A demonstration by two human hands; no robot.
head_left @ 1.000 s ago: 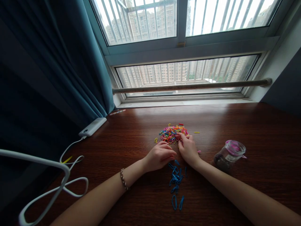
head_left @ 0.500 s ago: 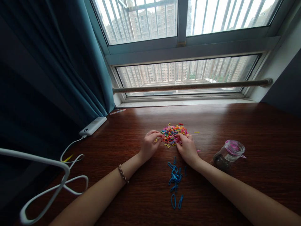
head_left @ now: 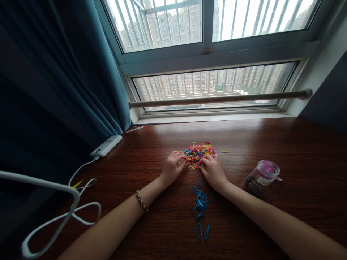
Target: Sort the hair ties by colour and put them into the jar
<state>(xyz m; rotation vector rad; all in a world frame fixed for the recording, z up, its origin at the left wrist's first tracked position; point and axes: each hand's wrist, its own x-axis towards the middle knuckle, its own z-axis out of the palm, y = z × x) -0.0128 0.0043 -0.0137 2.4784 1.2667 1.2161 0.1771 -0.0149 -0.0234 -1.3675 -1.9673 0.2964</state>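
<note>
Right hand (head_left: pixel 213 172) shifted slightly left, nearer the wearer — coloured-band pile (head_left: pixel 199 151) on desk (head_left: pixel 157 142) just beyond and between both hands, left hand (head_left: pixel 172 166) at its left edge, fingers curled, can't tell if either grips — blue bands (head_left: pixel 201 204) strung toward wearer.

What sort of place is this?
Probably a room in a home, seemingly high up: there's a blue curtain, a wood-grain tabletop by a big window, and tall buildings outside.
</note>
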